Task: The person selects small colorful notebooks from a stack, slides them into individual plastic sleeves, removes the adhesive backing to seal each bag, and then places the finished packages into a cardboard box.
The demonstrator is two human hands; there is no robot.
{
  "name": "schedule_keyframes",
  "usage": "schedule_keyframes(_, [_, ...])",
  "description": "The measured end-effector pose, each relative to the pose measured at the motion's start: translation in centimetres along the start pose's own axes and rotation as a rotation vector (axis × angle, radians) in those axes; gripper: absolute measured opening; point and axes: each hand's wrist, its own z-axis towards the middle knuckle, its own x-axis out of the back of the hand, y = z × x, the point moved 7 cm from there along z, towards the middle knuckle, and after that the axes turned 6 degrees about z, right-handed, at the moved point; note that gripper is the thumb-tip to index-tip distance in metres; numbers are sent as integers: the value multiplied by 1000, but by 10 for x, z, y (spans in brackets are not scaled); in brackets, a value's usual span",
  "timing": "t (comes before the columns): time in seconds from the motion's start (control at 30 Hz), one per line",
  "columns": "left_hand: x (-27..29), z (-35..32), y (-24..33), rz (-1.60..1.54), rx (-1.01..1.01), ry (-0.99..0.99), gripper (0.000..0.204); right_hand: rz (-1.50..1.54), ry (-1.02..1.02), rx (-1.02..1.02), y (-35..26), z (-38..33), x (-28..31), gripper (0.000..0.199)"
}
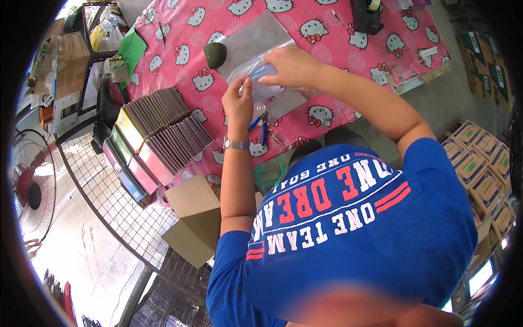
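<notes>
My left hand [238, 101], with a watch [236, 144] at its wrist, pinches the edge of a see-through plastic bag [265, 72] with a bluish tint. The fingers of my right hand [293, 66] are closed on the bag's other side. What lies inside the bag cannot be made out. Beneath and beyond my hands is a larger see-through plastic sheet or stack of bags [261, 35]. A dark green rounded object [216, 55] sits at its left edge. Nearer to me, blue-handled pliers [264, 128] lie on the table.
A pink patterned cloth [180, 71] covers the table. Stacked spiral-bound notebooks [163, 131] stand at its left, above an open cardboard box [193, 218]. A dark tape dispenser [366, 16] is at the far right. Cartons [479, 163] are piled to the right; a fan [34, 185] stands left.
</notes>
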Motion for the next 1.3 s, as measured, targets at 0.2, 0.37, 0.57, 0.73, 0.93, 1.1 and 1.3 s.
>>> schedule_keyframes(0.2, [46, -13, -1, -421, -26, 130, 29, 79, 243, 235, -19, -18, 58, 25])
schedule_keyframes(0.37, [-16, 13, -59, -860, 5, -487, 54, 439, -74, 119, 48, -2, -9, 31])
schedule_keyframes(0.57, [-35, 30, -41, -947, 31, -778, 62, 592, -274, 180, 42, 15, -38, 36])
schedule_keyframes(0.73, [-28, 26, -34, -1001, 20, -781, 62, 747, -215, 135, 60, 17, -34, 36])
schedule_keyframes(0.93, [-34, 40, -42, -605, 35, -557, 42, 579, -85, 283, 34, 25, -37, 23])
schedule_keyframes(1.1, [1, 18, 24, 254, -539, 157, 15, 553, 166, 259, 24, 14, -34, 15])
schedule_keyframes(1.3, [9, -2, 26, 165, -469, -142, 31, 430, 93, 399, 11, -16, -14, 28])
